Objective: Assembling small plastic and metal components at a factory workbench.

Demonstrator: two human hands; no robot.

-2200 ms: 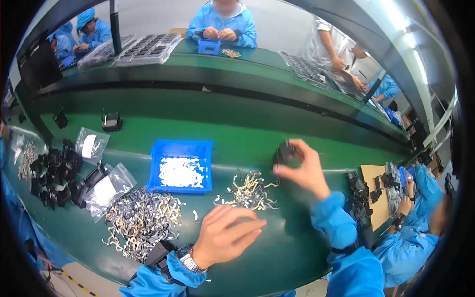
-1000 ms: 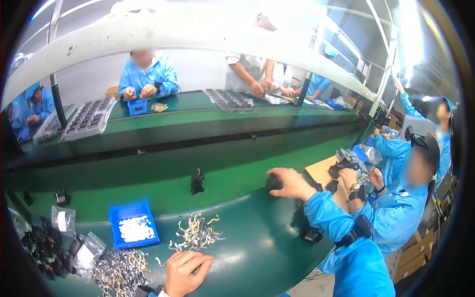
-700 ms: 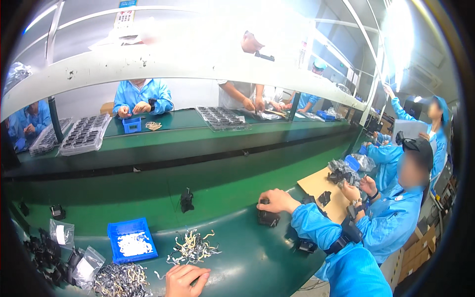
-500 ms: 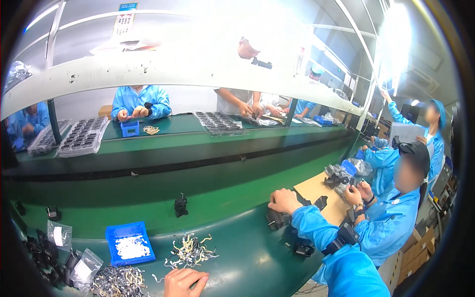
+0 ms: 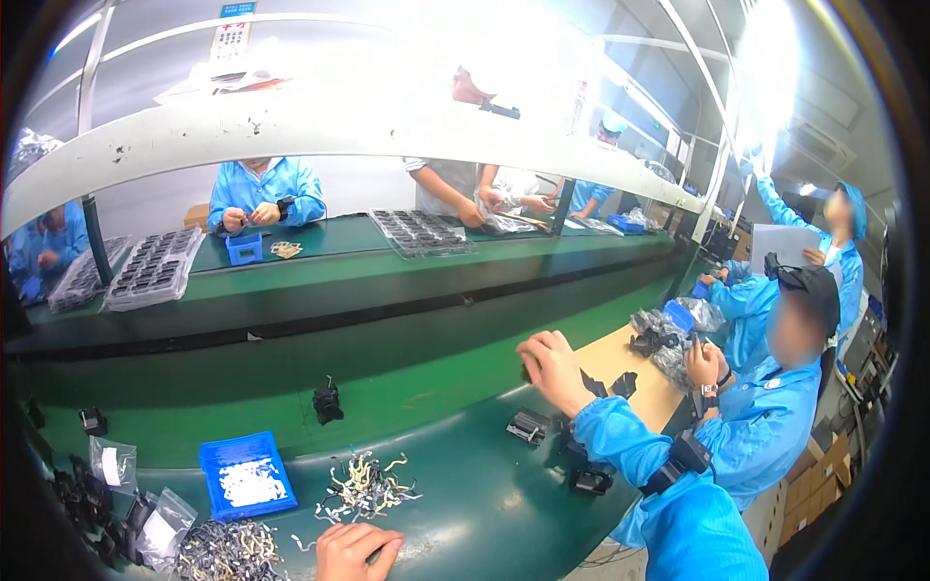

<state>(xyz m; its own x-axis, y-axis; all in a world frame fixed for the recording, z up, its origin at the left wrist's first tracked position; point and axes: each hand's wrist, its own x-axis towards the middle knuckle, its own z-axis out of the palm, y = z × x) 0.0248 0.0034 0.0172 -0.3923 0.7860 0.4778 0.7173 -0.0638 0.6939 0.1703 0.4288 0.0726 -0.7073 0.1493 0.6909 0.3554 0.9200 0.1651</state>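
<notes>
My right hand point(image 5: 554, 368) is raised over the far edge of the green bench. Its fingers are loosely bent, with nothing visible in them. Below it a black ribbed plastic part point(image 5: 528, 426) lies on the bench, apart from the fingers. At the near edge my left hand point(image 5: 356, 554) rests with fingers half curled and thumb apart, holding nothing I can see. Just beyond it spreads a loose pile of short black, white and yellowish strips point(image 5: 366, 486). To its left lies a denser heap of similar strips point(image 5: 228, 552), beside a blue tray point(image 5: 205, 474) of small white pieces.
Black parts point(image 5: 82, 504) and clear bags point(image 5: 167, 523) crowd the left end. One black part point(image 5: 327, 401) sits on the green belt point(image 5: 426, 387). More black parts point(image 5: 591, 479) lie by my right forearm. A co-worker point(image 5: 775, 416) sits at right by a tan board point(image 5: 635, 360).
My right hand has lifted off the black ribbed part and shifted slightly left, leaving the part on the bench. The left hand stays in place. The whole view has shifted slightly.
</notes>
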